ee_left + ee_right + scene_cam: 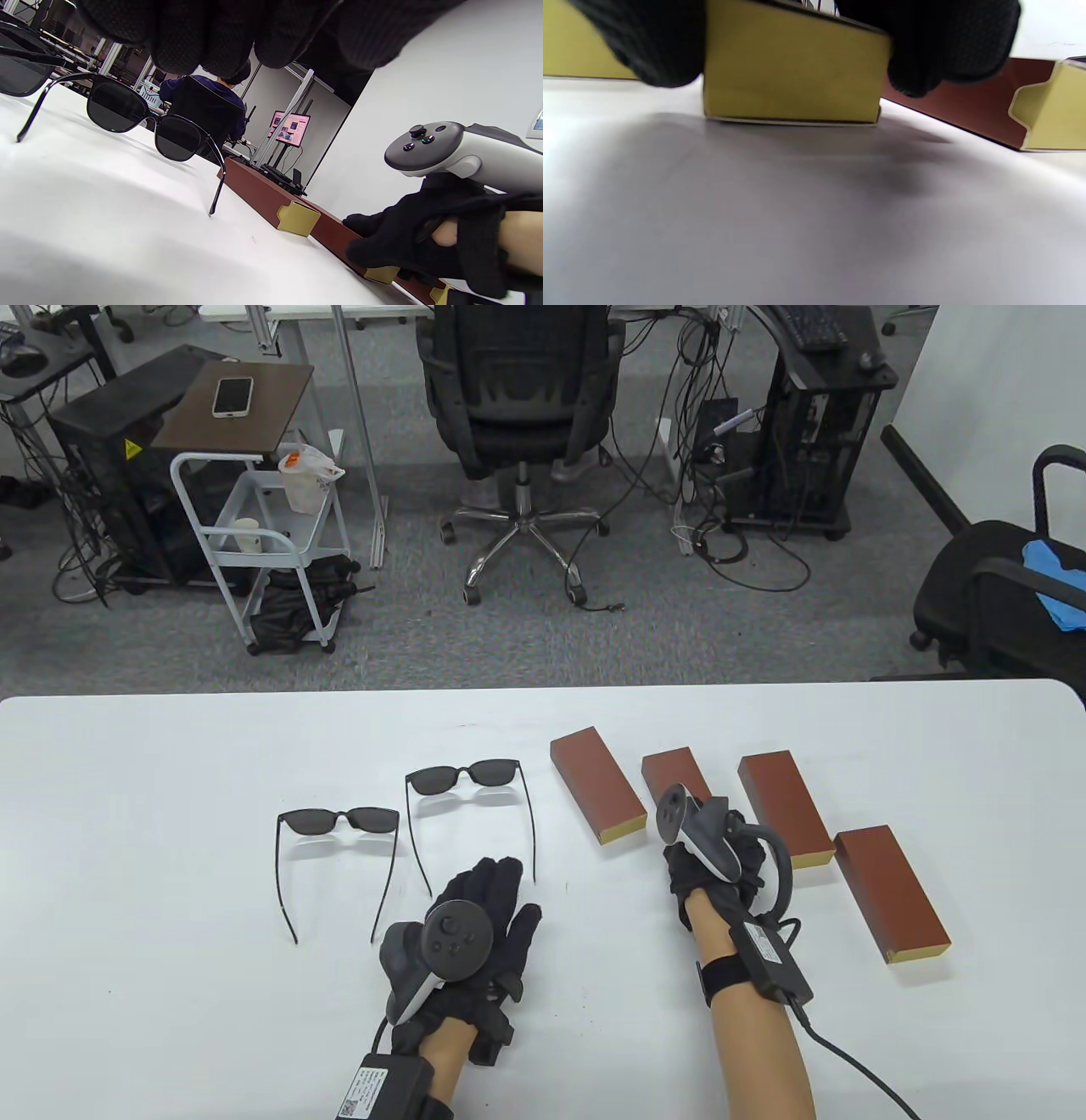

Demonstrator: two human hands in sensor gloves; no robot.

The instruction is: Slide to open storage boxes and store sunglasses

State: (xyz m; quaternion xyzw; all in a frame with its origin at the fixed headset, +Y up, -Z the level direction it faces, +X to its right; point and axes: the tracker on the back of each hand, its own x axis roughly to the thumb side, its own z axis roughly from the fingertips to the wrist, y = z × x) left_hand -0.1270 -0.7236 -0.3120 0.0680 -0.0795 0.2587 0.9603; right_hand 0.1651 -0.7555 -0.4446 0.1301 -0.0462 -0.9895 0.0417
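Observation:
Two black sunglasses lie unfolded on the white table (pixel 170 831), one on the left (pixel 339 820) and one nearer the middle (pixel 465 777). To their right lie several red-brown storage boxes with yellow ends. My right hand (pixel 689 872) grips the near end of the second box (pixel 673 774). In the right wrist view its fingers (pixel 653 42) clasp both sides of the yellow end (pixel 793 72). My left hand (pixel 492 899) rests flat on the table with straight fingers, just behind the middle sunglasses' temple tips, holding nothing.
The first box (pixel 596 796) lies left of the held one, the third (pixel 785 806) and fourth (pixel 891 892) to its right. Beyond the table's far edge are an office chair (pixel 517 398), a cart (pixel 254 534) and cables on the floor.

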